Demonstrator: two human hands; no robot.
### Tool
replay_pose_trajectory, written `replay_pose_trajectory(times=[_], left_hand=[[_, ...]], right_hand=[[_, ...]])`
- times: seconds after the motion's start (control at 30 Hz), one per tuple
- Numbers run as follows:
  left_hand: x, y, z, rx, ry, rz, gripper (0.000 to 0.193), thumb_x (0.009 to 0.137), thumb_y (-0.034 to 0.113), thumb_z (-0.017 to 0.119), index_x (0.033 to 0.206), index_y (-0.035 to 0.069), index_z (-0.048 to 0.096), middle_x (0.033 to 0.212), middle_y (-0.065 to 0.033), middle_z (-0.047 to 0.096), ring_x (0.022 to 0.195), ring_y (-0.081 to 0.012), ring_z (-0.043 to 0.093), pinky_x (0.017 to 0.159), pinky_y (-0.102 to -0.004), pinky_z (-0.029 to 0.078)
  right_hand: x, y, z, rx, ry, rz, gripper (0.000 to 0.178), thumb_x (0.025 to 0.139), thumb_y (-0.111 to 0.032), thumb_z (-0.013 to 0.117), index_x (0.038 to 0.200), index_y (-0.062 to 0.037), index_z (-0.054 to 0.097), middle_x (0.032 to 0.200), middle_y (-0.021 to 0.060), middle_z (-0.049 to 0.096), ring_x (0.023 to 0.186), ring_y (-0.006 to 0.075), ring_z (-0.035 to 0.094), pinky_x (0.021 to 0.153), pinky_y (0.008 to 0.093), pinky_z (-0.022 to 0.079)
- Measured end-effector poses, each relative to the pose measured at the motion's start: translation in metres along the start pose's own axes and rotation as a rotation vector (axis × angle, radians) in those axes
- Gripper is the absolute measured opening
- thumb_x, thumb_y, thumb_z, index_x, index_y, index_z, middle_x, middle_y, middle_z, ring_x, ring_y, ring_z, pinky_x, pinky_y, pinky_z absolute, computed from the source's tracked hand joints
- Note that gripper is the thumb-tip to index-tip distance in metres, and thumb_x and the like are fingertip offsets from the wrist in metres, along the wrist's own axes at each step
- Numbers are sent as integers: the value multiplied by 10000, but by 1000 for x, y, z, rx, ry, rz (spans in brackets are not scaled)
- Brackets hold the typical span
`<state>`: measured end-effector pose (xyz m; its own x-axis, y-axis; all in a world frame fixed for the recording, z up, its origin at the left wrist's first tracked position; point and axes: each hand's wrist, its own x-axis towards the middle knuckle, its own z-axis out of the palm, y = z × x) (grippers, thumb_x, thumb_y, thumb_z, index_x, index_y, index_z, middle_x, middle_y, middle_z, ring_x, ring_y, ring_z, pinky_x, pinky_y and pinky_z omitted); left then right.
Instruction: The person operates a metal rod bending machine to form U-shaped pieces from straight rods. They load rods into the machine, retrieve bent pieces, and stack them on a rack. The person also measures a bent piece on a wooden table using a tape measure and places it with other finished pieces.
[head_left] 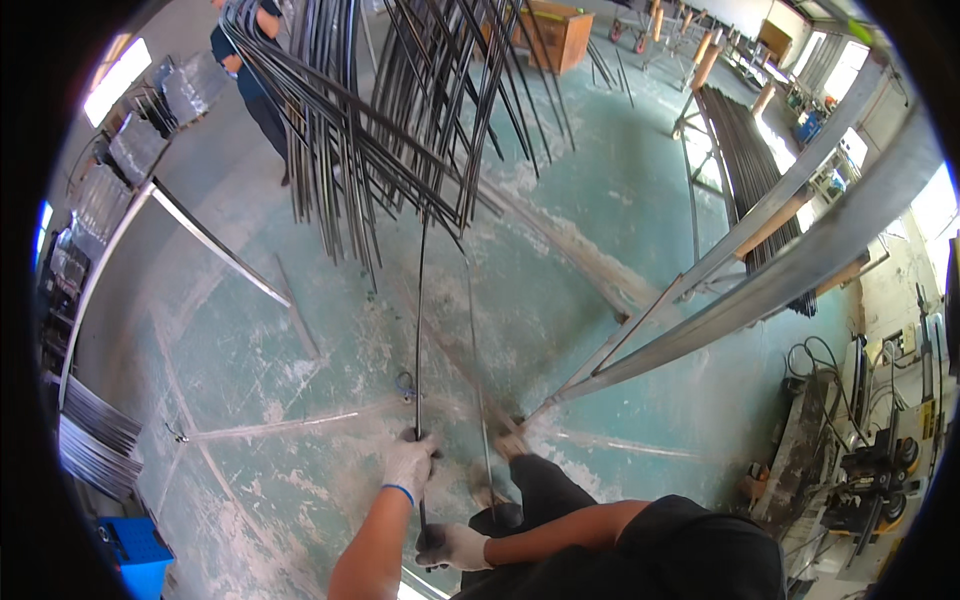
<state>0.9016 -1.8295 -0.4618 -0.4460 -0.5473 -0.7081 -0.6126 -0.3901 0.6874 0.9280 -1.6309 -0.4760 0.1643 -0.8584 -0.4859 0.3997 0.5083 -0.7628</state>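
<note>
A long, thin dark rod (419, 330) runs from the bundle above down to my hands. My left hand (408, 466), in a white glove with dark fingertips and a blue cuff, is closed around it. Lower down, my right hand (455, 547), gloved likewise, grips the rod close to its near end. The rod's far end is lost among a large bundle of dark rods (350, 150), which fan out and cross each other. To the right of the held rod, a second thin grey rod (476, 350) slants down toward my feet.
A metal frame with a broad grey beam (760, 300) rises at right. Beyond it, more rods (750, 170) lie on a rack. Another person (262, 105) stands behind the bundle. A wooden crate (560, 38) sits far back; a blue box (138, 550) is at lower left.
</note>
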Motion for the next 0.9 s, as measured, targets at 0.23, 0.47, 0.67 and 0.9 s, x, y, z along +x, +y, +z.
replay_pose_trajectory(times=[0.23, 0.47, 0.67, 0.9], left_hand=[[-158, -66, -33, -307, 352, 43, 84, 1027, 119, 768, 1061, 44, 783, 785, -13, 672, 644, -127, 630, 551, -306, 450], [-263, -69, 7, -454, 654, 78, 83, 1034, 131, 796, 1087, 68, 788, 761, 17, 636, 600, -96, 577, 514, -269, 408], [-324, -72, 71, -477, 690, 103, 202, 1093, 191, 751, 1171, 5, 762, 701, 4, 609, 500, -78, 487, 457, -263, 320], [-394, -115, 68, -491, 685, 111, 230, 1098, 195, 749, 1189, -15, 770, 733, -18, 632, 552, -80, 517, 500, -267, 367]], right_hand=[[-19, 7, -87, -710, 210, -253, 456, 1030, -410, 851, 1284, -43, 757, 1196, 187, 827, 1016, 366, 813, 912, 443, 621], [-40, -5, -161, -827, 339, 84, 788, 1010, -579, 786, 1553, -25, 643, 1478, 246, 731, 1354, 444, 703, 1120, 490, 564], [-13, 30, -141, -827, 339, 160, 1118, 939, -645, 823, 1706, 61, 419, 1641, 357, 574, 1510, 483, 593, 1237, 512, 504], [33, 113, -106, -538, 322, 241, 737, 1053, -543, 749, 1531, 1, 616, 1349, 261, 775, 1207, 405, 776, 947, 490, 611]])
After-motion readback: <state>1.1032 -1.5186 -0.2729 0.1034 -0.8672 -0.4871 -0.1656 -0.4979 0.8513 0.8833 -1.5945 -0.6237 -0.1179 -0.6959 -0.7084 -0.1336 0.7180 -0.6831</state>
